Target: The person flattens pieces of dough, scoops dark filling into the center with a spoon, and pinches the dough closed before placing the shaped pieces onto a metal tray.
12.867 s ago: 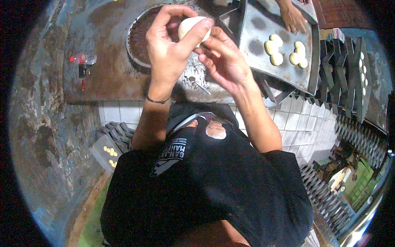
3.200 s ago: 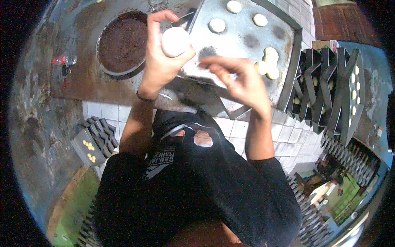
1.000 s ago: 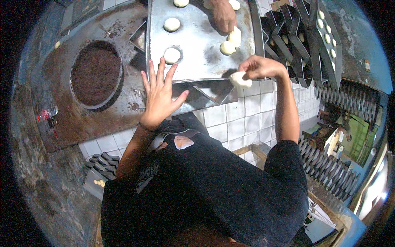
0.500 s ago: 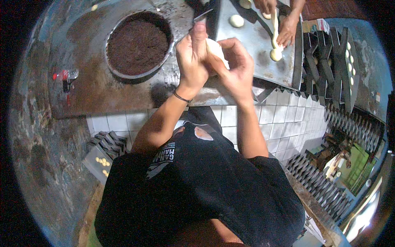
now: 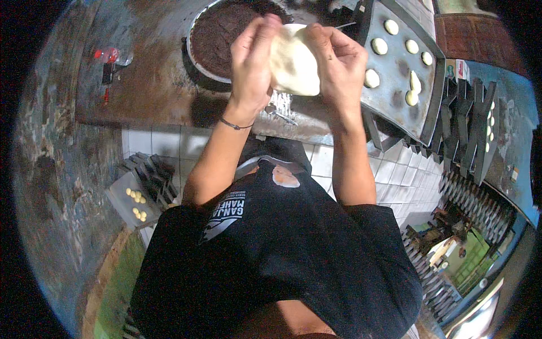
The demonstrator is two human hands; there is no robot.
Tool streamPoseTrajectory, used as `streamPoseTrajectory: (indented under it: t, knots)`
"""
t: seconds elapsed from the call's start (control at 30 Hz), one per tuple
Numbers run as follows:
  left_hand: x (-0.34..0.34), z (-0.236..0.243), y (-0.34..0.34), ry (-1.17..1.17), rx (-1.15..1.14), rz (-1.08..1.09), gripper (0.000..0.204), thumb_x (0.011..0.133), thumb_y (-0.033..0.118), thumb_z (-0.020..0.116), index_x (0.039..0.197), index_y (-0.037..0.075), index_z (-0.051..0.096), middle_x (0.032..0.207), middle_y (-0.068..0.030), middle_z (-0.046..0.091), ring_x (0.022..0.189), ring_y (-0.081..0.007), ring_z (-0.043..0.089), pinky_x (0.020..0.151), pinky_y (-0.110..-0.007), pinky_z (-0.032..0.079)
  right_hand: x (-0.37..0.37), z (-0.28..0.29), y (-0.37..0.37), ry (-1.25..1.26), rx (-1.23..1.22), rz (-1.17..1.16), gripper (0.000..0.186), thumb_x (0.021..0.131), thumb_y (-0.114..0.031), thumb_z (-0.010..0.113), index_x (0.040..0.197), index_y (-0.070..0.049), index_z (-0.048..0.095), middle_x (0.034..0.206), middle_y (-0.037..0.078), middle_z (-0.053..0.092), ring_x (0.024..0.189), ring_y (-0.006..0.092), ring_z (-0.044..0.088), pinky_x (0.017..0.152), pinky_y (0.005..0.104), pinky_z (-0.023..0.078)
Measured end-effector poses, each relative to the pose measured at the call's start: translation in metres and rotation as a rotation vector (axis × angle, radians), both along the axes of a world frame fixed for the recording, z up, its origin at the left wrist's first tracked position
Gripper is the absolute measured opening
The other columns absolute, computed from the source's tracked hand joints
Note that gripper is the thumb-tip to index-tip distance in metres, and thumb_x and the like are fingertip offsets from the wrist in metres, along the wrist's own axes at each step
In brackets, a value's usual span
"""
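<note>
Flattened dough (image 5: 294, 63) spans between the left fingers (image 5: 263, 40) and right fingers (image 5: 320, 42), both gripping its opposite sides.

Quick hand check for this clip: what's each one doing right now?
Left hand: closed, holding the flattened dough by its left side.
Right hand: closed, holding its right side.

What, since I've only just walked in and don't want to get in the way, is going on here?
A person is holding a flattened piece of dough up between the left hand and the right hand, above a table. Partly behind the left hand is a round pan of dark brown stuff. To the right, a metal tray bears dough balls, some spaced apart, others clumped together.
</note>
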State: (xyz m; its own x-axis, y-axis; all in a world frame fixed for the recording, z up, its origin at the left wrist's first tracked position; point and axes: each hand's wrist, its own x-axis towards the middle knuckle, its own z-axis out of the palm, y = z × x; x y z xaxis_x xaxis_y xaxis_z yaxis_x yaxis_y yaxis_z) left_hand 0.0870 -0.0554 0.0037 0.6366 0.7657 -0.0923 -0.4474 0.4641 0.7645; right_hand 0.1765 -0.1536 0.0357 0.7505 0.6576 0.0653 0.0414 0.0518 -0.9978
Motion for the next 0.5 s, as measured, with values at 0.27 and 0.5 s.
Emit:
streamPoseTrajectory:
  t: [0.27,0.5]
  knots:
    - [-0.033,-0.069,0.01,0.141,0.678,-0.235,0.047,0.075,0.01,0.086,0.117,-0.002,0.067,0.113,-0.0147,0.074,0.107,-0.0224,0.07,0.093,-0.037,0.055,0.002,-0.01,-0.001,-0.47,-0.346,0.101,0.03,0.1,-0.03,0.067,0.115,-0.006,0.077,0.085,0.015,0.066,0.077,0.0235,0.063,0.072,0.0344,0.05]
    - [-0.073,-0.084,0.044,0.54,0.905,-0.133,0.028,0.078,0.01,0.077,0.102,-0.004,0.073,0.096,-0.019,0.077,0.094,-0.0288,0.077,0.082,-0.038,0.059,-0.044,-0.311,-0.107,-0.636,-1.319,0.301,0.028,0.094,-0.026,0.066,0.106,0.0,0.068,0.096,0.028,0.072,0.092,0.0465,0.072,0.079,0.0536,0.059]
